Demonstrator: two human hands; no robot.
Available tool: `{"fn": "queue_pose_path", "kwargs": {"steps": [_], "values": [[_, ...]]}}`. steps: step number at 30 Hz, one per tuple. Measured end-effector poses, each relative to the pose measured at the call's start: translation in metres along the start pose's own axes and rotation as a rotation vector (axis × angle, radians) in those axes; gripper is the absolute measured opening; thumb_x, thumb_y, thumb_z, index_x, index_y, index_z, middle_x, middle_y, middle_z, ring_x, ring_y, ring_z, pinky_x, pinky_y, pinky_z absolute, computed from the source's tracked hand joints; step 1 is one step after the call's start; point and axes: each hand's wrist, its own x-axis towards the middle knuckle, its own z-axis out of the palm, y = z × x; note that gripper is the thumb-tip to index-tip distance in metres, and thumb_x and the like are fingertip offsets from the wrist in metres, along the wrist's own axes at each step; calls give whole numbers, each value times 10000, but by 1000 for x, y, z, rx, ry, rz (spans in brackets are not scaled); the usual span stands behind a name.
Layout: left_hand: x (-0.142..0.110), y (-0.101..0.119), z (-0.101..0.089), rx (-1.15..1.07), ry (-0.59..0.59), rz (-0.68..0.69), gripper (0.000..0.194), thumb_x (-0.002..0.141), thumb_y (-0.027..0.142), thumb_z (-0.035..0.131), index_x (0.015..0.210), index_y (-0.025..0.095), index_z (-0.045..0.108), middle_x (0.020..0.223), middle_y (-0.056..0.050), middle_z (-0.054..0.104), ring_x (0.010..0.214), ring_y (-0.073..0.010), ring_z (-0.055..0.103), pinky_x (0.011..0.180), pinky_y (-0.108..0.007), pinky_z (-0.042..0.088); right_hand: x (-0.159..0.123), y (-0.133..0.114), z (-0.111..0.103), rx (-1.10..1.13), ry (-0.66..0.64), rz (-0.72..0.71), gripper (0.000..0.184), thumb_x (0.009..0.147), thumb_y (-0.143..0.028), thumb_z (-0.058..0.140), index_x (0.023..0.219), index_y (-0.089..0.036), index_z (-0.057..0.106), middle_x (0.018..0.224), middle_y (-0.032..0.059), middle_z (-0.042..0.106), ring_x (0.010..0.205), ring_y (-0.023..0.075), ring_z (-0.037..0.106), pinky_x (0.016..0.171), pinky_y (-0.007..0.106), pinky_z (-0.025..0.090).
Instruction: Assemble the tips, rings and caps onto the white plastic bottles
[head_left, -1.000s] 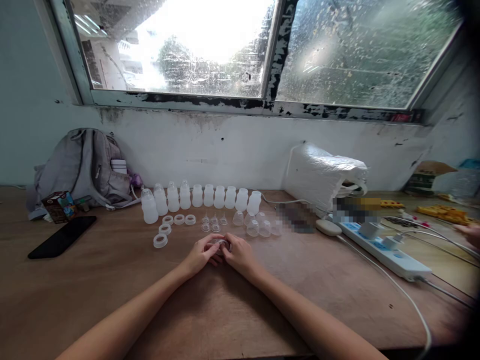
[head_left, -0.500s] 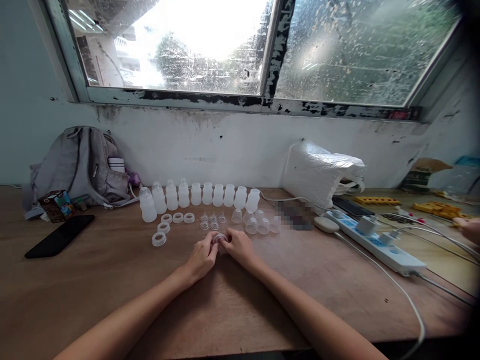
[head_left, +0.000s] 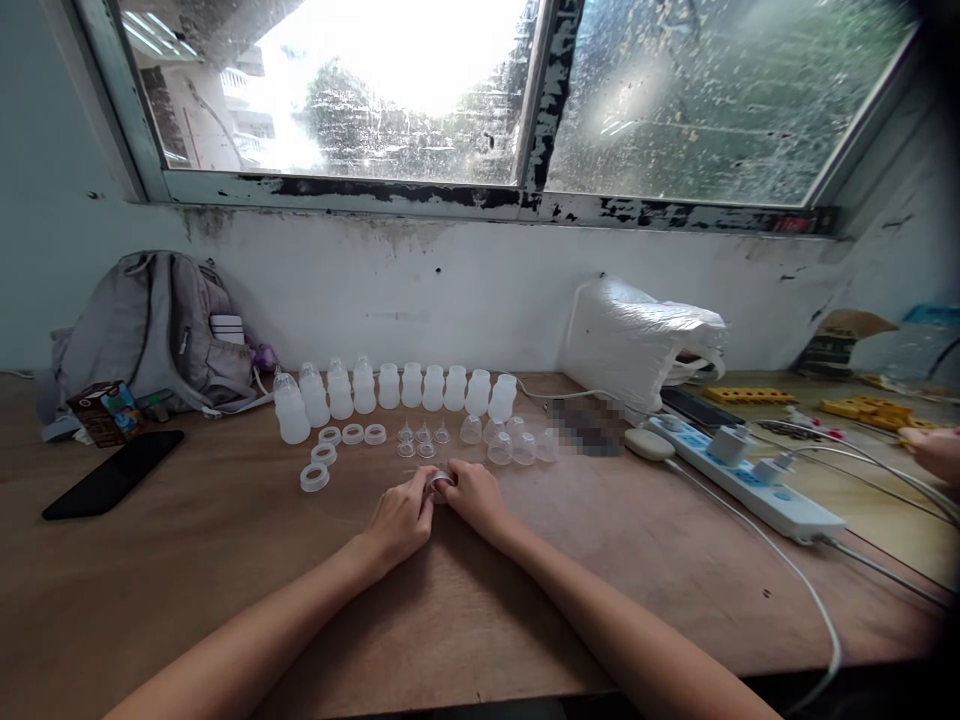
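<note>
My left hand [head_left: 401, 515] and my right hand [head_left: 475, 498] meet low over the table, fingers closed around one pale bottle collar ring [head_left: 440, 481]. The fingers hide much of it; whether a teat sits inside I cannot tell. Just beyond the hands lie several clear bottle teats [head_left: 425, 438]. Loose white collar rings [head_left: 315, 478] form a bent line to the left. Several translucent domed caps [head_left: 523, 450] stand to the right. Behind them is a row of frosted baby bottles [head_left: 433, 388]; those at the left end, such as one bottle [head_left: 292, 412], have tops on.
A grey backpack [head_left: 150, 340], a drink carton [head_left: 109, 412] and a black phone [head_left: 112, 475] are at left. On the right are a white plastic bag [head_left: 622, 340], a power strip [head_left: 750, 485] with cables, and yellow parts [head_left: 862, 412] near another person's hand [head_left: 934, 452].
Both hands stay together on the ring, with small shifts of the fingers; the ring looks more tilted and covered. The whole view has moved slightly.
</note>
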Motion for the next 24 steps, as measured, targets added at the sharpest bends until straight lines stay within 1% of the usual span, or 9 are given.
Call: {"fn": "queue_pose_path", "kwargs": {"steps": [4, 8, 12, 15, 18, 20, 22, 24], "values": [[0, 0, -4, 25, -5, 1, 318, 817, 195, 376, 1134, 213, 385, 971, -53, 616, 848, -187, 598, 730, -286, 452, 0, 2, 2, 23, 52, -25, 116, 722, -264, 505, 639, -185, 529, 604, 10, 584, 552, 116, 477, 482, 213, 197], [1, 1, -8, 83, -16, 1, 326, 821, 252, 394, 1147, 235, 402, 1006, -52, 597, 925, -193, 559, 751, -290, 448, 2, 7, 7, 114, 62, -64, 83, 722, -212, 489, 650, -186, 521, 598, -3, 569, 546, 107, 464, 485, 199, 220], [2, -3, -10, 15, -25, -2, 330, 831, 284, 391, 1160, 269, 404, 986, -30, 600, 891, -174, 566, 737, -272, 449, 3, 9, 9, 228, 70, -97, 95, 723, -190, 474, 644, -173, 522, 582, -4, 548, 536, 103, 450, 499, 193, 266], [4, -10, -11, -54, 32, -70, 316, 836, 276, 377, 1148, 273, 427, 975, -27, 608, 857, -171, 581, 723, -269, 441, -1, 4, 5, 323, 55, -162, 124, 752, -255, 474, 694, -166, 538, 580, -8, 536, 530, 101, 451, 510, 192, 302], [8, -19, -12, -118, 118, -153, 290, 835, 258, 361, 1103, 242, 470, 877, -30, 628, 778, -172, 591, 694, -272, 430, -7, -4, -3, 406, 2, -257, 191, 777, -318, 468, 717, -157, 551, 585, -9, 531, 528, 97, 450, 520, 195, 327], [10, -23, -13, -192, 167, -166, 250, 827, 257, 368, 1036, 216, 500, 785, -19, 621, 697, -158, 582, 662, -262, 423, -10, -9, -7, 478, -51, -308, 223, 797, -341, 449, 750, -156, 564, 608, -6, 541, 540, 96, 456, 532, 196, 345], [12, -25, -14, -314, 178, -165, 203, 818, 256, 374, 960, 198, 507, 663, 9, 581, 582, -130, 545, 595, -237, 414, -12, -11, -8, 563, -83, -308, 249, 816, -360, 419, 783, -159, 563, 627, -5, 545, 547, 96, 464, 536, 198, 361], [13, -25, -14, -475, 137, -180, 172, 801, 242, 380, 921, 192, 493, 547, 44, 501, 463, -99, 476, 490, -204, 382, -12, -11, -8, 645, -60, -247, 246, 821, -370, 407, 835, -163, 540, 633, -9, 537, 530, 94, 460, 517, 198, 366]]}}
